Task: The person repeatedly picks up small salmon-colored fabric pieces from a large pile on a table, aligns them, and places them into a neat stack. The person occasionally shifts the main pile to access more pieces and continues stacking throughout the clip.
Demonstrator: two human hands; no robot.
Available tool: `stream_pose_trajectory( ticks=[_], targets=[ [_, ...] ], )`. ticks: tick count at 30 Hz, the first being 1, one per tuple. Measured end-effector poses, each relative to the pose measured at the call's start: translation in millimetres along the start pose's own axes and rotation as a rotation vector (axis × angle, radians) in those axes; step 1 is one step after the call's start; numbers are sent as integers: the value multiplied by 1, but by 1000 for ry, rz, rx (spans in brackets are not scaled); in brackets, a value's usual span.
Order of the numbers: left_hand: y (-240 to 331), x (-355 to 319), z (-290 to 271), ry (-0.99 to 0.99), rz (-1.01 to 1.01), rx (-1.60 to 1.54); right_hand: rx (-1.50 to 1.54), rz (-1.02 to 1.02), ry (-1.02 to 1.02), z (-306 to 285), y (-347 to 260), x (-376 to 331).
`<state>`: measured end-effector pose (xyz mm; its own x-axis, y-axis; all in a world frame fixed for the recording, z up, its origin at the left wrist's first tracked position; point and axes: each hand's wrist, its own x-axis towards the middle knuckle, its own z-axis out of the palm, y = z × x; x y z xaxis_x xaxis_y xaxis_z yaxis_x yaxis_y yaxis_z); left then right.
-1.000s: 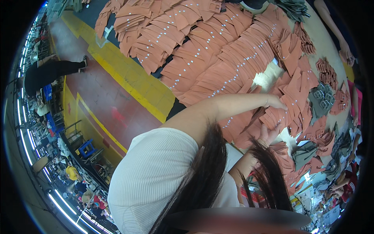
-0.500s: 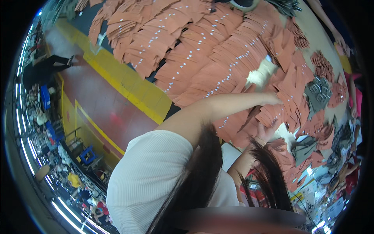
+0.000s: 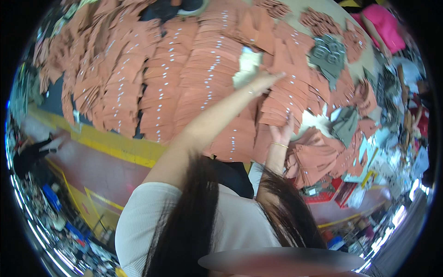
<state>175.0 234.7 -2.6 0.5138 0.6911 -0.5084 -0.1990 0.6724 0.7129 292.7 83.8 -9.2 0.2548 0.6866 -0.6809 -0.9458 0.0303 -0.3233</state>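
Rust-orange cut fabric pieces [image 3: 161, 78] cover the table in overlapping rows, with small white stickers along them. Both hands are at one fanned stack of these fabric pieces [image 3: 285, 99] right of centre. My left hand [image 3: 266, 82] reaches across to the stack's far left side, its fingers stretched out and touching the top pieces. At the near edge, my right hand [image 3: 281, 133] has its thumb and fingers about the stack, though the fabric partly hides the grip. A thin bracelet [image 3: 279, 145] circles the right wrist.
Dark green fabric pieces [image 3: 328, 55] lie to the far right, and another green bundle [image 3: 344, 127] sits nearer. Pale table surface [image 3: 248, 64] shows between rows. A person in pink [image 3: 383, 30] stands across the table. Yellow floor marking [image 3: 106, 144] borders the left walkway.
My view has turned, so the table has swung leftward and upward in the picture. Both hands stay at the same stack, and the right hand shows more clearly at its near edge.
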Motion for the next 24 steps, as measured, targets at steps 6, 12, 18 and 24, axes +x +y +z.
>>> stream_pose_trajectory(
  ticks=[6,12,18,24],
  targets=[
    [23,9,-7,60,-206,-230,34,-44,19,11,2,-8],
    [29,28,-3,33,-221,-155,79,-25,-14,16,-2,-9],
    [30,47,-8,-7,-281,-50,42,1,9,11,-2,-9],
    [22,46,-2,-1,-169,64,18,-14,21,12,1,-8]
  ],
)
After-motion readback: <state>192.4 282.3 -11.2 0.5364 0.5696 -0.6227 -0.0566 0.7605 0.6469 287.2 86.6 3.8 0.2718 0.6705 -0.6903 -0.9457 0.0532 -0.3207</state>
